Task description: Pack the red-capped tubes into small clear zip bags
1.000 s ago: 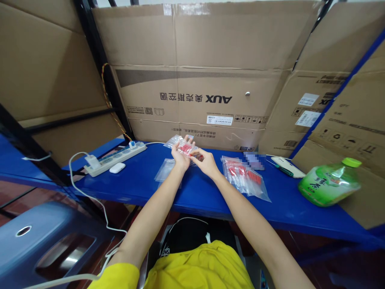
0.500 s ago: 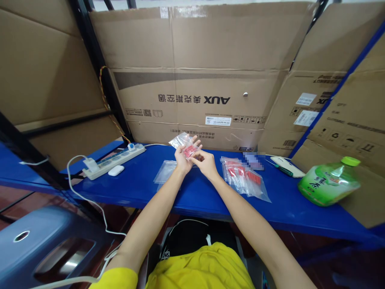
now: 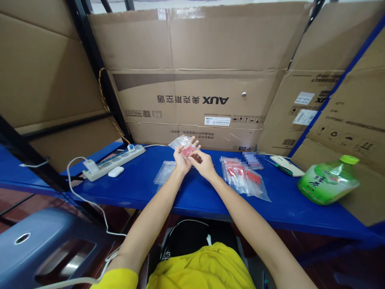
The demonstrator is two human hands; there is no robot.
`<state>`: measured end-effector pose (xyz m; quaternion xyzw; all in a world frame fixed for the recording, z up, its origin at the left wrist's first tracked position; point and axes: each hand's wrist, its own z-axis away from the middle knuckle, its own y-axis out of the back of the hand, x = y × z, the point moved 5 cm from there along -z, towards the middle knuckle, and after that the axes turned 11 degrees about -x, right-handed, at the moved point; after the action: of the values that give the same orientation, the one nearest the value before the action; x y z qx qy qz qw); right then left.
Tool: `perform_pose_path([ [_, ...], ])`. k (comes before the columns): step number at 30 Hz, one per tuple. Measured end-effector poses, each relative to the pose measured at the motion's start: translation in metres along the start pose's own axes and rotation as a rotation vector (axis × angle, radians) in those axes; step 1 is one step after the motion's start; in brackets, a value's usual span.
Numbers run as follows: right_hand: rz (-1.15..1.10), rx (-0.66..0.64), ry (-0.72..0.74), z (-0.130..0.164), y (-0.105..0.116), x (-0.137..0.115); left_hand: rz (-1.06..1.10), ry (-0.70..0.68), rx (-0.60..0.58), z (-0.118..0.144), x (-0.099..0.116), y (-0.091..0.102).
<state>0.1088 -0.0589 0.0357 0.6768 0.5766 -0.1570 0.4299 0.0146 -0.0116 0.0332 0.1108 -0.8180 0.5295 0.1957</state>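
Observation:
My left hand (image 3: 181, 161), palm up, holds a clear plastic bag (image 3: 179, 141) with its thumb over it. Red pieces (image 3: 188, 150) show at the bag's near end, across the palm. Against them rests my right hand (image 3: 205, 164), its thumb and fingertips pinched together at the bag's edge. What sits between those right fingertips is too small to make out. Flat clear bags (image 3: 164, 171) lie on the table just left of my left wrist. To the right of my right hand is a pile of clear bags with red pieces inside (image 3: 243, 176).
On the blue table (image 3: 204, 196), a white power strip (image 3: 116, 161) and a small white case (image 3: 116, 171) lie at left. At right are a green-handled screwdriver (image 3: 282, 168), a pale flat object (image 3: 290, 165) and a green bottle (image 3: 327, 182). Cardboard (image 3: 192, 48) stands behind.
The bag and the fingers of my left hand have dipped slightly. My right fingers have shifted a little along the bag's edge. The piles on the table are unchanged.

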Motion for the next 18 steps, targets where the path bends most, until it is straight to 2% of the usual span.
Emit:
perform_pose_path([
  [6, 0.114, -0.062, 0.052, 0.0014, -0.0007, -0.0032, -0.029, 0.032, -0.017, -0.0008, 0.0015, 0.0056],
  [13, 0.230, 0.028, -0.012, 0.0021, 0.0037, 0.0022, -0.118, 0.146, -0.021, 0.0030, -0.0035, 0.0011],
  [18, 0.177, 0.151, 0.015, 0.0022, 0.0084, -0.0021, -0.099, 0.155, -0.005, 0.0025, -0.0048, -0.0012],
])
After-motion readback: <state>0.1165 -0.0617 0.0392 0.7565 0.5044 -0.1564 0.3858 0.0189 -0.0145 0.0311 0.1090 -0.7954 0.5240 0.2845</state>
